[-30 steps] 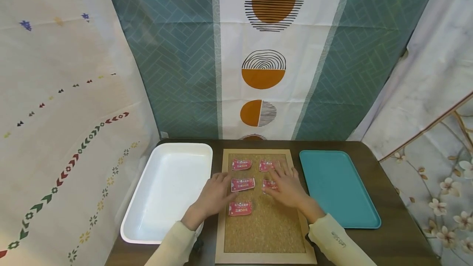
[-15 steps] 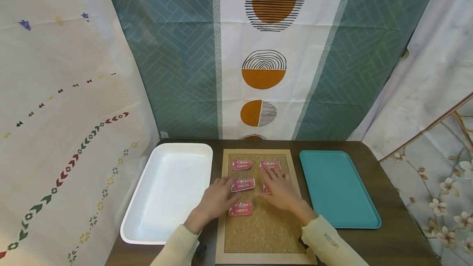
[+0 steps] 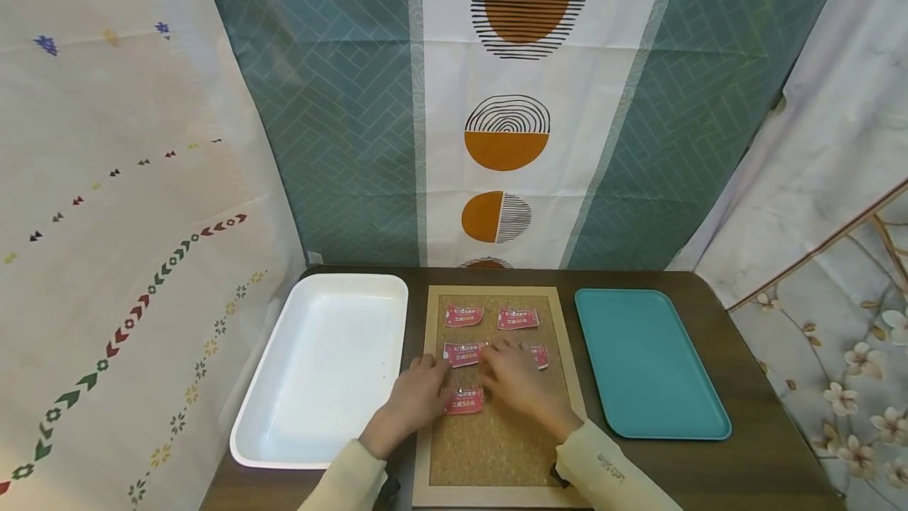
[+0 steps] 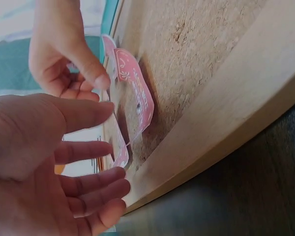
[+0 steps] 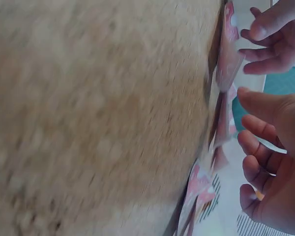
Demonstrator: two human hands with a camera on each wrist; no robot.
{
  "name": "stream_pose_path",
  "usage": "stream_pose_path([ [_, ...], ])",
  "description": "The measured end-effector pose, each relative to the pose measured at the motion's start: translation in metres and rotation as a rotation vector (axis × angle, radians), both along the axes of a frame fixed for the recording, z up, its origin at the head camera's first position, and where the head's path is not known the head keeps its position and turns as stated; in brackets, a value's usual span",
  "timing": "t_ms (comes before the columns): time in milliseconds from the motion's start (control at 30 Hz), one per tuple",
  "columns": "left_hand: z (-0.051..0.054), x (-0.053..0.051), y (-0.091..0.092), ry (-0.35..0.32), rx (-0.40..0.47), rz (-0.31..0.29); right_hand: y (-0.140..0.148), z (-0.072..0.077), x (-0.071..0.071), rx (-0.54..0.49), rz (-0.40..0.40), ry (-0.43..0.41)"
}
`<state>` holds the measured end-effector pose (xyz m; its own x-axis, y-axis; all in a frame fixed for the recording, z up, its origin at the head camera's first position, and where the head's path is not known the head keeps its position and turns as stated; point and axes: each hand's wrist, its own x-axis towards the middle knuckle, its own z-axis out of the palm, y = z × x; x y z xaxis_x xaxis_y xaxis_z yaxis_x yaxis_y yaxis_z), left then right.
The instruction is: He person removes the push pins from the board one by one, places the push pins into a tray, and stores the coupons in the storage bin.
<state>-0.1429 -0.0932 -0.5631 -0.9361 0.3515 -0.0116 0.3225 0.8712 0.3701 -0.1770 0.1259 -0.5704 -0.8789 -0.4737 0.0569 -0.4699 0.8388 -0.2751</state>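
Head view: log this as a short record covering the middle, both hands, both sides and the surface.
Centre: wood-framed rectangular cork board
On it: five red paper coupons, three in the left column, two in the right
Left hand: fingers relaxed, near the lowest coupon; contact unclear
Right hand: over the board, partly hiding the right column's lower coupon; nothing visibly held
Left side: white rectangular tray
Right side: teal rectangular tray
Surface: dark brown table

Lower centre of frame: bare left hand [image 3: 414,397] and right hand [image 3: 518,379]; pale cream left sleeve [image 3: 346,479] and matching right sleeve [image 3: 592,470], which bears small dark lettering [image 3: 611,468]; a black object [image 3: 560,477] shows at its cuff [image 3: 574,449].
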Motion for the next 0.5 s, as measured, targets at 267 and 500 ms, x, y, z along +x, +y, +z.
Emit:
stream_pose_path([
  [267, -0.003, 0.000, 0.002, -0.091, 0.044, 0.039, -0.019, -0.003, 0.000, -0.005, 0.055, -0.015],
  [500, -0.005, 0.006, 0.005, -0.088, 0.105, 0.037, -0.030, -0.012, 0.006, 0.021, 0.082, -0.035],
])
